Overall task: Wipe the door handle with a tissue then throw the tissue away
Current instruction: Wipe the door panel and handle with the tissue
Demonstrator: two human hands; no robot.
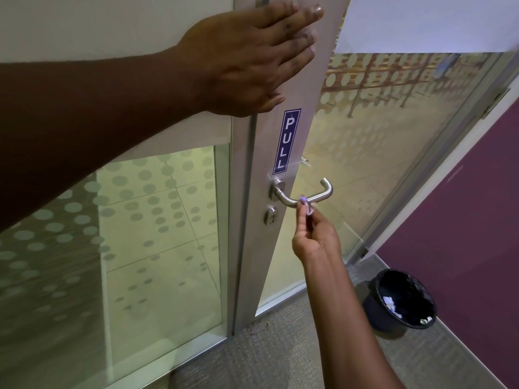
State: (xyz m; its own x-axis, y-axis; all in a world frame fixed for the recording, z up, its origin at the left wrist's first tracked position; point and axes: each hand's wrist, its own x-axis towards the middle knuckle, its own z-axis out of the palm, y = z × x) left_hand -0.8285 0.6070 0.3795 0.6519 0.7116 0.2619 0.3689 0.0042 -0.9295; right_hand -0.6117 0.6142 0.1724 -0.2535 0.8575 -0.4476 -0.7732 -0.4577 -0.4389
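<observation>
Wiping step, mid-frame.
Your right hand (314, 237) pinches tissue (305, 204) on door handle (306, 196); left hand (252, 57) flat, steadying door. Next: bin (398, 301), lower right.

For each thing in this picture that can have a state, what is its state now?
Door: open, swung away from its frame.
Door handle: level, not pressed down; the tissue touches its bar.
Tissue: crumpled small, pinched against the handle.
Right hand: grip shut on the tissue.
Left hand: open, flat against the door's edge.
Bin: lined with a black bag, uncovered, some scraps inside.
</observation>
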